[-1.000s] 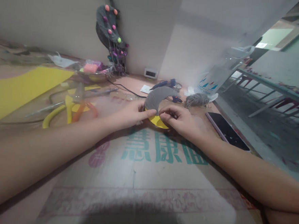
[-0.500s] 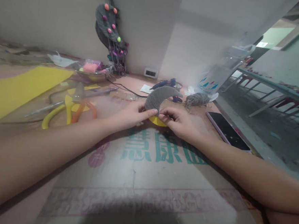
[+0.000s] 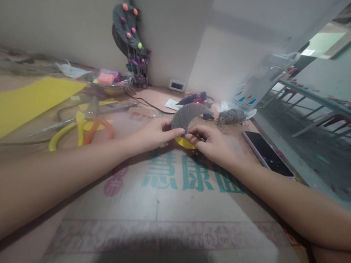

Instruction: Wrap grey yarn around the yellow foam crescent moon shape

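A grey yarn-wrapped crescent (image 3: 182,118) stands tilted between my hands, its tip curving to the right. My left hand (image 3: 161,131) is closed on its lower left side, the thumb lying across the front. With thumb and fingers pinched, my right hand (image 3: 208,142) grips the lower end; the exact contact is partly hidden. Below the crescent, a rounded yellow piece (image 3: 185,143) shows between the hands. Just behind lies a dark blue glue gun (image 3: 192,98) with a small red light. Grey yarn (image 3: 232,117) is bundled to the right.
Yellow-and-orange-handled pliers (image 3: 82,129) and a yellow sheet (image 3: 30,105) lie left. A phone (image 3: 268,154) rests near the right edge. At the back are a beaded grey crescent hanging (image 3: 125,28), a bowl of coloured pieces (image 3: 109,83), a small display (image 3: 177,85) and a plastic bag (image 3: 250,92).
The crescent has dipped slightly, with both hands still on it. A red light now shows at the glue gun. The other objects stay where they were.
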Action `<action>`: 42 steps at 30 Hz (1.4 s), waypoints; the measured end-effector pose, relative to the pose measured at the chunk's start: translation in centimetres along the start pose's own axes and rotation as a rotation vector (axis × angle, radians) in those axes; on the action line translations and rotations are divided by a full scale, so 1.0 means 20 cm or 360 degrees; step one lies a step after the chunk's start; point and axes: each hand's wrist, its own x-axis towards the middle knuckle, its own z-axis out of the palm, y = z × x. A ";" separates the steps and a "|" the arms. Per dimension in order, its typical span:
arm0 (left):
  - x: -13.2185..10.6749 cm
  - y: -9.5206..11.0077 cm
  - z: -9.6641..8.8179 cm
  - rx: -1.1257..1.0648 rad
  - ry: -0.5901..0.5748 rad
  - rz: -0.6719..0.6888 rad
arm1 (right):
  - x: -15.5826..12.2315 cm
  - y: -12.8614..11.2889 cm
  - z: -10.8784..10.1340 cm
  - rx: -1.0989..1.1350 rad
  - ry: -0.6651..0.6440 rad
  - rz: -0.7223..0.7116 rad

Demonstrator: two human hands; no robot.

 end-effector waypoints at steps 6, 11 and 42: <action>0.00 -0.01 0.00 0.0011 0.0025 0.0014 | 0.00 0.01 0.00 -0.0004 -0.0024 -0.0058; 0.00 -0.01 0.00 -0.0073 0.0024 0.0000 | 0.00 0.02 0.00 0.0005 -0.0025 -0.0037; 0.01 0.01 0.01 0.0053 -0.0016 0.0078 | 0.00 0.00 0.00 -0.0039 -0.0013 -0.0035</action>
